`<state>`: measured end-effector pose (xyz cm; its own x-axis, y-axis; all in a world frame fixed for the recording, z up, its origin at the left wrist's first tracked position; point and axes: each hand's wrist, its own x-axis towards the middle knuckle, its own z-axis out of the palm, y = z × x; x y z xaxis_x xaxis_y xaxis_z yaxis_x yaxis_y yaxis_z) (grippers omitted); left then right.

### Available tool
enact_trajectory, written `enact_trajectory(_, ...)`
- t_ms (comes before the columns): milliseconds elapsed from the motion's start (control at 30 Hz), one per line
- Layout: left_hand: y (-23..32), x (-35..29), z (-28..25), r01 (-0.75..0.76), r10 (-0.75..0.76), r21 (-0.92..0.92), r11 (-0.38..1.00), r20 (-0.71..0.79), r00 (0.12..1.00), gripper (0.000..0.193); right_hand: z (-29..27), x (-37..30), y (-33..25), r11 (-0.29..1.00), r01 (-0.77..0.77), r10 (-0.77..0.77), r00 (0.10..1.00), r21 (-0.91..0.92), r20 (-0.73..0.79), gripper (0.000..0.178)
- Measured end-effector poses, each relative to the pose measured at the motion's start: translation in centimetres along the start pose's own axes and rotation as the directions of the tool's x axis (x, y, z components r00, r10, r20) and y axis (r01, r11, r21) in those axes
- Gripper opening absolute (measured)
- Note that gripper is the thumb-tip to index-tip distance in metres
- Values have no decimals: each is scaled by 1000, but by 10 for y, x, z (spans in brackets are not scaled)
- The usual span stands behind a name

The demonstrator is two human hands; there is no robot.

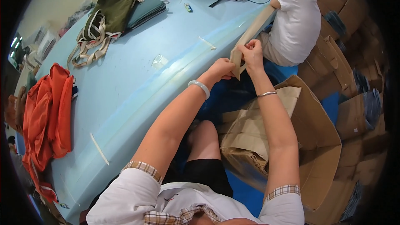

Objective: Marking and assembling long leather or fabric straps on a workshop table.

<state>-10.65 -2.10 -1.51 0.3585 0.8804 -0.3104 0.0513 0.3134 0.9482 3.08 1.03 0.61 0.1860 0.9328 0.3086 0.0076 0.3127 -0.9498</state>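
A long tan strip (pixel 259 24), which looks like folded paper or card, runs along the table's right edge toward a person in a white top. My left hand (pixel 222 68) is closed on its near end, fingers pinched at the edge. Just right of it my right hand (pixel 252 53) grips the strip's other side, thumb and fingertips together. The near end hangs in a point between both hands, past the table edge. Whether the far end touches the person's arm, I cannot tell.
Before me stretches a light blue table (pixel 137 91). Orange fabric (pixel 50 112) lies at its left, a green bag (pixel 114 8) with straps farther back, beside folded teal fabric (pixel 146 12). An open cardboard box (pixel 316 150) stands by my right arm. The other person (pixel 295 25) sits at the far right.
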Motion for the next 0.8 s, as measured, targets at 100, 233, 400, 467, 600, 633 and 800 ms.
enact_trajectory(100,-1,4,4,-4,4,-10,1000,0,1000,36,-2,10,-10,993,83,-86,996,-84,-33,37)
enact_trajectory(233,-30,9,-6,-140,137,-25,990,-105,985,23,1,15,-54,983,125,-111,988,137,-107,39)
enact_trajectory(400,-26,-40,-9,-313,290,-321,894,-120,950,16,1,14,-78,944,98,-37,981,315,-193,44)
enact_trajectory(467,-12,-79,-4,-314,269,-394,864,-166,949,15,6,8,-78,924,90,0,972,370,-237,47)
enact_trajectory(600,-23,-133,-17,-376,309,-284,882,-256,916,20,19,11,-47,934,68,16,973,351,-232,52)
enact_trajectory(633,-28,-149,-21,-319,277,-268,909,-181,944,19,22,10,-40,948,88,-4,964,306,-265,54)
enact_trajectory(800,-51,-242,-49,-139,135,-66,988,-62,989,21,28,13,-17,946,65,26,962,318,-273,56)
